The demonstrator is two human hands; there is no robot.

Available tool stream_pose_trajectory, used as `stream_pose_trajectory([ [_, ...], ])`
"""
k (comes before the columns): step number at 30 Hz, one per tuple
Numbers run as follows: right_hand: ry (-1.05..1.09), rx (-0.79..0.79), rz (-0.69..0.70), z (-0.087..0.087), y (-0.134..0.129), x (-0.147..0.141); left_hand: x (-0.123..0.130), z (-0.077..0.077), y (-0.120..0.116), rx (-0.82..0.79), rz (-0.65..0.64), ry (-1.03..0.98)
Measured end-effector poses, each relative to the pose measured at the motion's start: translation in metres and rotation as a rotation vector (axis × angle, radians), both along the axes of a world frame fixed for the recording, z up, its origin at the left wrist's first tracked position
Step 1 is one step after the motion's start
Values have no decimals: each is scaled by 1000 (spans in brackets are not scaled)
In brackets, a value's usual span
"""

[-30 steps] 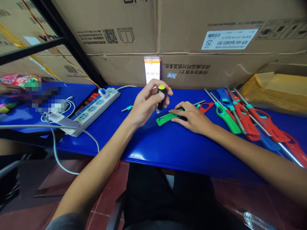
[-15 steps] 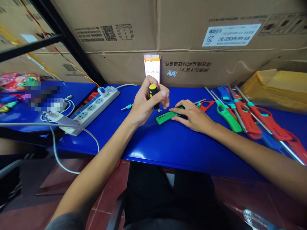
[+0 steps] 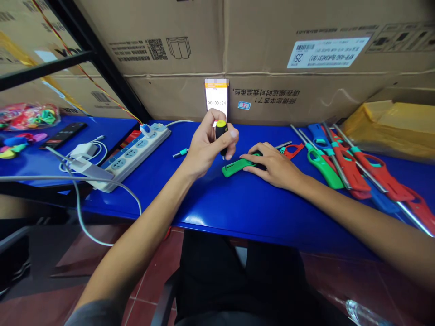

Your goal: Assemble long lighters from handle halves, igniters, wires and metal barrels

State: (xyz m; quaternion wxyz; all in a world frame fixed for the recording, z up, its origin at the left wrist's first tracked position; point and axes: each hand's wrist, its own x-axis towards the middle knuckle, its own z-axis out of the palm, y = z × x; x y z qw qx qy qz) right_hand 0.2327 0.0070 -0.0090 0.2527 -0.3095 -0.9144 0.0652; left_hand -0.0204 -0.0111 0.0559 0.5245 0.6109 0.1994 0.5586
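Shifted slightly left since a second ago, the screwdriver (image 3: 221, 131) clasped in the left hand (image 3: 204, 147) is over the green lighter (image 3: 234, 168) the right hand (image 3: 273, 165) pinches on the counter (image 3: 217, 206), likely light, stiff plastic best held along its sides.

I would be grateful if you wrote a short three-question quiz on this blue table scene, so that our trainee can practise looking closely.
1. What tool does the person's left hand hold?
2. True or false: the person's right hand is resting on the power strip.
3. Fill in the missing digits: the upright phone in front of the cardboard reads 00:00:__.

Key:
1. A black-and-yellow screwdriver.
2. False; it holds a green plastic piece, well away from the power strip.
3. 54.
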Motion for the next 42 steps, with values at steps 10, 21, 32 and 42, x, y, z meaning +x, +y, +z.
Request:
stream_pose_trajectory([
  [10,-20,1,-6,-1,0,0,-1,-2,2,24,23,-4],
  [21,-7,-1,3,1,0,0,-6,4,1,52,32,63],
  [32,-9,4,-2,0,0,1,-3,5,0,-25,18,-31],
  [42,-20,34,-3,0,0,1,-1,1,4,18,111,-47],
])
